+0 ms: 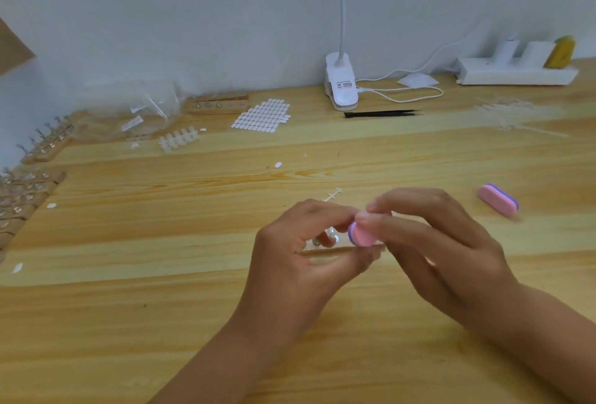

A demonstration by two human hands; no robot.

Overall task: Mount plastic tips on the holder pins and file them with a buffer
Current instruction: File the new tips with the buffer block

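L hand is close to me. Its fingers curl round a small metal pin on its holder, low over the bench. The tip on that pin is hidden, so I can't tell how it sits.

R hand pinches a pink & purple buffer by its back end, thumb on top. The front end touches the L fingers.

The buffer looks like soft foam w/ a rough skin: very light, squashy, not slippery. I think it's best held by the sides, near the middle, so it won't bend. The plastic tip is prob. thin, light, smooth & a bit springy. It could pop off, so hold the pin close under it & rub softly.

Further out, a 2nd buffer lies on the right, well apart. Mid bench has a bare plastic stalk & a loose tip. More holders line the left edge.

At the back are a strip of tips, a sticker sheet, black tweezers, a clip lamp & a power strip.
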